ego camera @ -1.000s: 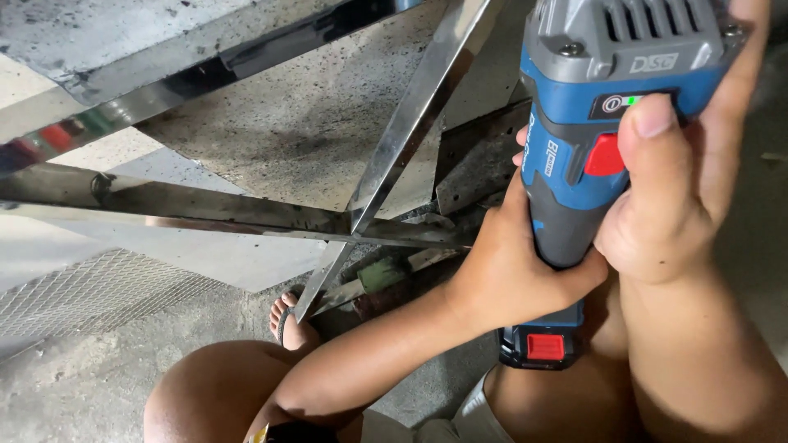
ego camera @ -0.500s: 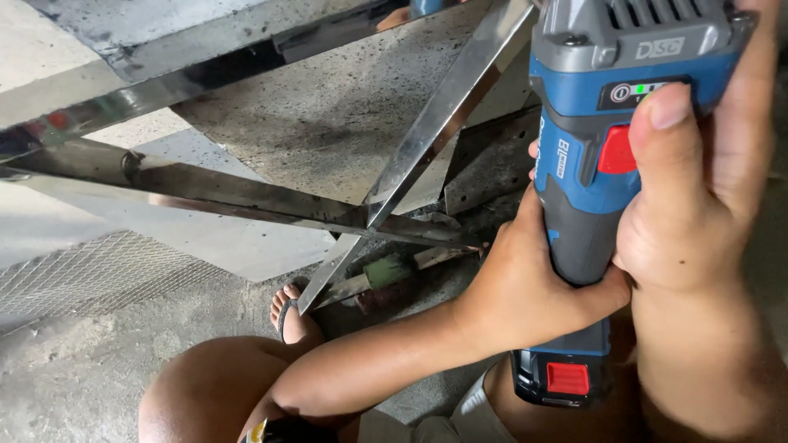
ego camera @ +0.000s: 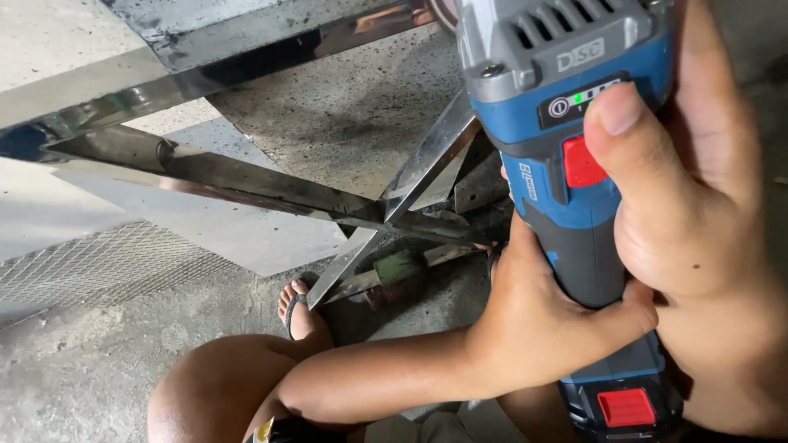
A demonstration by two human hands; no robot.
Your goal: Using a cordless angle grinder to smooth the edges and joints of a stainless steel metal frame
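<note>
Concrete floor point(ego camera: 98, 385) below, both the left hand point(ego camera: 542, 328) and right hand point(ego camera: 698, 213) grip the blue grinder point(ego camera: 574, 205), nose toward twelve o'clock, metal frame point(ego camera: 246, 184) at ten

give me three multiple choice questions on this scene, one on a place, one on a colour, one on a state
1. Where does the right hand sit on the power tool?
A. upper body, thumb near the red switch
B. battery
C. off it

2. What colour is the tool's battery latch?
A. yellow
B. red
C. white

3. How is the left hand?
A. open, flat on the floor
B. holding the metal bar
C. wrapped round the tool's grip

Answers: 1 A, its thumb lies by the switch; 2 B, the latch is red; 3 C, fingers close round the handle.
</note>
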